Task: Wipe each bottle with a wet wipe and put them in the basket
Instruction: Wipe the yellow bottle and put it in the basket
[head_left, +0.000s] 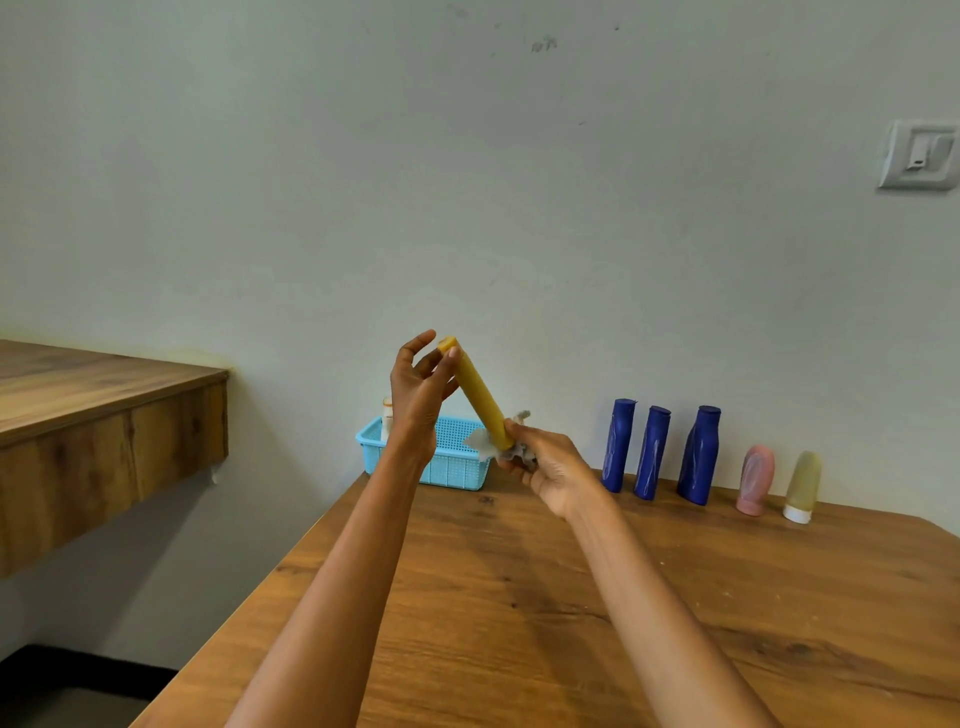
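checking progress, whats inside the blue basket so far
One pale bottle stands in the blue basket at its left end. The left hand and forearm cover part of the inside, so more cannot be ruled out.

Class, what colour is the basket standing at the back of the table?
Light blue, with a fine mesh pattern; the basket shows in the head view.

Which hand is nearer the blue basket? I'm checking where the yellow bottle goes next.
Left. The left hand is up in front of the blue basket, overlapping it in view. The right hand, wiping the yellow bottle, sits just off its right edge.
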